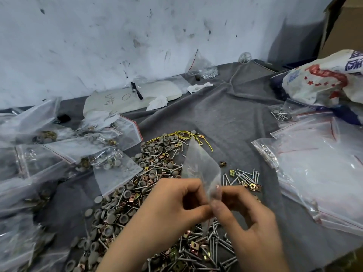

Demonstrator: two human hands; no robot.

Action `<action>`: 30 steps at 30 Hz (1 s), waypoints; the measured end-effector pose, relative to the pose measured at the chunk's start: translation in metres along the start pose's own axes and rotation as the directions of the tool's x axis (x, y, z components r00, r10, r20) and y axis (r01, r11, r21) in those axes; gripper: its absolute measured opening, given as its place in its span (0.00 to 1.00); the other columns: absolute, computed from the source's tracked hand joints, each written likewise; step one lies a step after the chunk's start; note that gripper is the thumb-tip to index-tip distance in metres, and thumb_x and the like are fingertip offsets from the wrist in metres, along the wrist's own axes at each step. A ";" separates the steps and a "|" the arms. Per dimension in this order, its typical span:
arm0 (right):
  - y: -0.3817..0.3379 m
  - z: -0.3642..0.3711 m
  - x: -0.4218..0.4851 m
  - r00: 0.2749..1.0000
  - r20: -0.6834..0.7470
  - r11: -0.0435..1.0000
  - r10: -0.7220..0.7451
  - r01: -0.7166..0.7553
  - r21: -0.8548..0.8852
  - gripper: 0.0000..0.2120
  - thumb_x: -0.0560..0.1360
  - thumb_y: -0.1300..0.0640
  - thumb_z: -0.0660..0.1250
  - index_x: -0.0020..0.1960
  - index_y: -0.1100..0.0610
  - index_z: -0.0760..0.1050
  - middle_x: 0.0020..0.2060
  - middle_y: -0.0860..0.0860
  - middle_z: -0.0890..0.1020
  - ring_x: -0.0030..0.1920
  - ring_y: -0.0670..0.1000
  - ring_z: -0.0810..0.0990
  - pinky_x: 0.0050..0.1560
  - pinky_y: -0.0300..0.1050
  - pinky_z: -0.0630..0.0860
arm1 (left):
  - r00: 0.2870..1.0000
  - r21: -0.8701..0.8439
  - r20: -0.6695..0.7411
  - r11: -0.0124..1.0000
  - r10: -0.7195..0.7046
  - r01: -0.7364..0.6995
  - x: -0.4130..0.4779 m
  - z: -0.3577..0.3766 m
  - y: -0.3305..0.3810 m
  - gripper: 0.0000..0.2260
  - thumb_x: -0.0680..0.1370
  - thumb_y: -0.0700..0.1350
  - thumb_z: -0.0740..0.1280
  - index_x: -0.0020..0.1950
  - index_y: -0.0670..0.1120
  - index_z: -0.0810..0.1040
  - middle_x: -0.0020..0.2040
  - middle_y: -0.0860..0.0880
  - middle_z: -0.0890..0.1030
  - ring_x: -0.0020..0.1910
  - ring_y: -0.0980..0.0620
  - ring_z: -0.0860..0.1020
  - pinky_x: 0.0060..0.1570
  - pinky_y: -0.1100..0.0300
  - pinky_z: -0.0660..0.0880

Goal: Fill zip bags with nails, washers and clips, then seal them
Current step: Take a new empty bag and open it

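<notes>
A clear empty zip bag (200, 165) stands upright in front of me, pinched at its lower edge by both hands. My left hand (169, 211) grips it with thumb and curled fingers; my right hand (247, 216) pinches the same edge from the right. Beneath the hands lies a heap of grey round washers (121, 213), brass clips (149, 181) and silver nails (208, 250) on a grey cloth (225, 118). More nails and clips (243, 177) lie scattered to the right of the bag.
Filled zip bags (64, 150) are piled at the left. A stack of empty zip bags (318, 165) lies at the right, under a printed sack (330, 79). A yellow wire (184, 134) sits behind the heap. A white wall rises at the back.
</notes>
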State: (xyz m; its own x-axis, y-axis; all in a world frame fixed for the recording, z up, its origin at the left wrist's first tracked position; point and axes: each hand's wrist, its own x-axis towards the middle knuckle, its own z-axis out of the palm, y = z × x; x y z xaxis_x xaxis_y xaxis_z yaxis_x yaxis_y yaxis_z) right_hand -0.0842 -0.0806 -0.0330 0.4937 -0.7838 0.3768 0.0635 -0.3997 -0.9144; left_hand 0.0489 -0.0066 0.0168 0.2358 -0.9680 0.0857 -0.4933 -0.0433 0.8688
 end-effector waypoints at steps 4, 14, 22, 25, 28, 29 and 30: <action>-0.001 0.002 -0.003 1.000 -0.013 1.000 -0.019 0.019 0.005 0.05 0.67 0.46 0.67 0.41 0.44 0.79 0.33 0.45 0.82 0.35 0.45 0.82 0.40 0.35 0.76 | 0.999 0.131 0.045 0.991 0.026 -0.032 0.000 0.005 0.001 0.13 0.69 0.46 0.74 0.31 0.48 0.72 0.27 0.52 0.74 0.28 0.59 0.68 0.29 0.58 0.66; 0.005 -0.002 0.000 0.990 -0.051 0.982 -0.130 0.121 -0.143 0.17 0.64 0.63 0.69 0.46 0.44 0.80 0.45 0.46 0.80 0.42 0.46 0.80 0.39 0.38 0.77 | 0.994 0.323 0.099 0.943 0.055 -0.085 -0.004 0.001 0.004 0.15 0.73 0.45 0.70 0.30 0.49 0.67 0.26 0.53 0.70 0.27 0.57 0.68 0.29 0.67 0.60; 0.013 -0.001 0.001 0.997 -0.077 0.984 -0.029 0.015 -0.176 0.14 0.64 0.65 0.63 0.33 0.50 0.83 0.36 0.43 0.81 0.35 0.43 0.79 0.34 0.38 0.75 | 0.970 0.304 0.241 0.952 -0.034 -0.043 -0.009 -0.001 -0.001 0.18 0.75 0.42 0.64 0.55 0.62 0.64 0.39 0.53 0.73 0.35 0.58 0.71 0.35 0.64 0.66; 0.018 -0.008 0.004 0.994 -0.018 0.986 0.111 -0.112 -0.121 0.15 0.63 0.62 0.60 0.29 0.47 0.81 0.30 0.45 0.80 0.29 0.49 0.77 0.30 0.52 0.74 | 0.946 0.309 0.325 0.945 0.001 -0.108 -0.008 -0.007 0.002 0.15 0.74 0.39 0.63 0.53 0.57 0.72 0.40 0.52 0.73 0.37 0.58 0.71 0.36 0.70 0.65; 0.021 -0.010 0.005 0.979 0.046 0.976 0.196 -0.191 -0.100 0.14 0.67 0.64 0.62 0.30 0.50 0.81 0.28 0.50 0.80 0.27 0.49 0.76 0.28 0.48 0.74 | 0.943 0.322 0.330 0.943 -0.027 -0.086 -0.005 -0.006 0.003 0.10 0.72 0.38 0.63 0.45 0.51 0.80 0.38 0.53 0.73 0.37 0.58 0.71 0.37 0.71 0.64; 0.023 -0.010 0.005 0.974 0.061 0.973 0.219 -0.213 -0.083 0.15 0.69 0.66 0.62 0.30 0.51 0.81 0.27 0.52 0.80 0.26 0.48 0.76 0.27 0.44 0.74 | 0.943 0.320 0.329 0.945 -0.043 -0.069 -0.005 -0.004 0.002 0.09 0.72 0.39 0.63 0.43 0.50 0.81 0.38 0.52 0.74 0.37 0.57 0.72 0.37 0.69 0.66; 0.024 -0.010 0.005 0.966 0.077 0.969 0.246 -0.242 -0.057 0.15 0.69 0.65 0.62 0.30 0.52 0.81 0.27 0.53 0.80 0.26 0.47 0.76 0.27 0.41 0.73 | 0.944 0.312 0.325 0.948 -0.053 -0.054 -0.004 -0.003 0.003 0.08 0.71 0.41 0.63 0.42 0.50 0.82 0.39 0.51 0.75 0.38 0.56 0.74 0.38 0.65 0.70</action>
State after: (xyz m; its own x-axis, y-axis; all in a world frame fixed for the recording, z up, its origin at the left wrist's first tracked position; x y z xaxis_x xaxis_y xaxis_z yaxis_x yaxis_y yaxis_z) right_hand -0.0890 -0.0994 -0.0514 0.5594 -0.8189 0.1279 -0.1074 -0.2246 -0.9685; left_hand 0.0496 -0.0017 0.0203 -0.0235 -0.9920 -0.1243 -0.7420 -0.0660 0.6671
